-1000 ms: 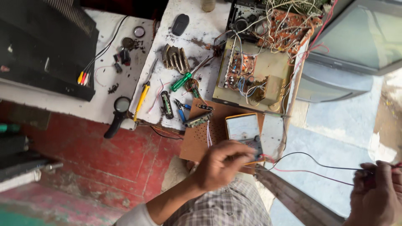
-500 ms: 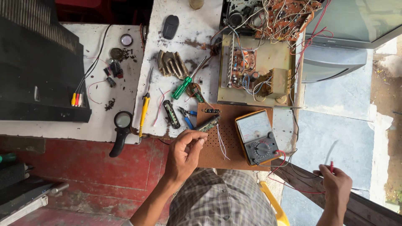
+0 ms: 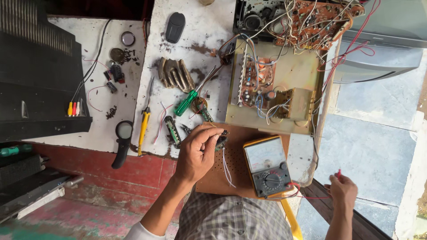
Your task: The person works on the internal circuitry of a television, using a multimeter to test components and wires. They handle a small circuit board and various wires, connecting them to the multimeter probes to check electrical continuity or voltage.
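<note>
Now your left hand [image 3: 198,153] pinches a small circuit board [image 3: 221,141] on the brown panel [image 3: 231,171], at nine o'clock of the yellow multimeter [image 3: 267,166]; your right hand [image 3: 342,192] grips a red probe [image 3: 339,172].

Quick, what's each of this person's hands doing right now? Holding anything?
Left hand: fingers closed on a small circuit board over the brown perforated panel.
Right hand: fingers pinched on a red probe wired to the yellow multimeter.

The left hand [image 3: 199,153] and right hand [image 3: 343,192] are bare, without gloves, rings or a watch. A white sleeve edge shows at the left elbow. Below lies grey-and-white checked cloth clothing
</note>
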